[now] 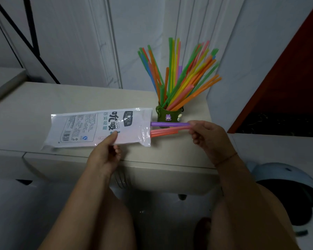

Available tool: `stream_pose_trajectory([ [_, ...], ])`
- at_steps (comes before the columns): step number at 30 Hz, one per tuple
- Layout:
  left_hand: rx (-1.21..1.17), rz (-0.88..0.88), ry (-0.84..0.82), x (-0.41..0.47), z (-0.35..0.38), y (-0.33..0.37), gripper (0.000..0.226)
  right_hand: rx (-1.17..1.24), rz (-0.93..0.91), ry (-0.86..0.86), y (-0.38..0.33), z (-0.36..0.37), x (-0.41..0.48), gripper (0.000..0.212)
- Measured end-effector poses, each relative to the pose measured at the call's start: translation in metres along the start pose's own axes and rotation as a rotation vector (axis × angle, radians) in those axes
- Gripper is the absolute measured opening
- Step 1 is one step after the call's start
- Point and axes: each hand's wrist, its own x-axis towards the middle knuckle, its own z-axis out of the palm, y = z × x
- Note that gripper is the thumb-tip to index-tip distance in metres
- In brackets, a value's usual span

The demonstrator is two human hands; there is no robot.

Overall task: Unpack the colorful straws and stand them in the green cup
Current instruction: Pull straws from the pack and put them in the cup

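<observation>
Now mid-unpacking. Left hand (105,156) pinching the bag (98,129) near its middle, thumb on the printed face, other fingers curled beneath: grip closed on the bag. Bag held flat and lengthwise over the desk (43,105), open mouth turned right, toward the cup (169,115); whether touching the desk, cannot tell.

Right hand (206,138) just right of that mouth, fingertips pinching the ends of a purple straw (170,124) and a few pink and orange straws (164,132): grip narrow, closed on them. Both lots partly out of the bag and lying level, purple above, pink and orange below, far ends hidden inside the plastic.

Just behind them, upright near the desk's far right corner, the green cup, with a small purple figure on its front. Inside it, fanned out and leaning every way, a thick bunch (181,78) of green, orange, yellow, pink and blue straws.

Round the right wrist, a thin red thread (226,158). Low at right, beside the knee, a pale blue rounded thing (285,177).
</observation>
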Motion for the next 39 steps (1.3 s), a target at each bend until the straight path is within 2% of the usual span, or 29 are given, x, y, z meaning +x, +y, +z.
stream_pose_trajectory([
  [9,-0.038,-0.012,0.016,0.008,-0.009,0.002,0.012,0.111,-0.061,0.100,-0.013,-0.026,0.005,0.012],
  [13,-0.048,-0.010,0.011,0.009,-0.009,0.002,0.012,0.006,-0.186,0.159,-0.030,-0.036,0.003,0.011],
  [18,-0.031,-0.072,-0.106,0.000,0.002,-0.003,0.008,-0.175,-0.193,0.026,-0.030,-0.022,0.005,0.014],
  [24,-0.012,-0.086,-0.165,-0.005,0.007,-0.003,0.009,-0.198,-0.174,-0.074,-0.026,-0.002,0.005,0.010],
  [28,-0.017,-0.095,-0.179,-0.008,0.012,-0.007,0.010,-0.146,-0.111,-0.190,-0.019,0.011,0.005,0.010],
  [35,-0.016,-0.130,-0.207,-0.011,0.020,-0.013,0.011,0.095,0.024,-0.350,-0.003,0.022,0.014,0.018],
  [39,-0.019,-0.137,-0.193,-0.012,0.021,-0.014,0.011,0.065,0.002,-0.348,0.003,0.023,0.016,0.019],
])
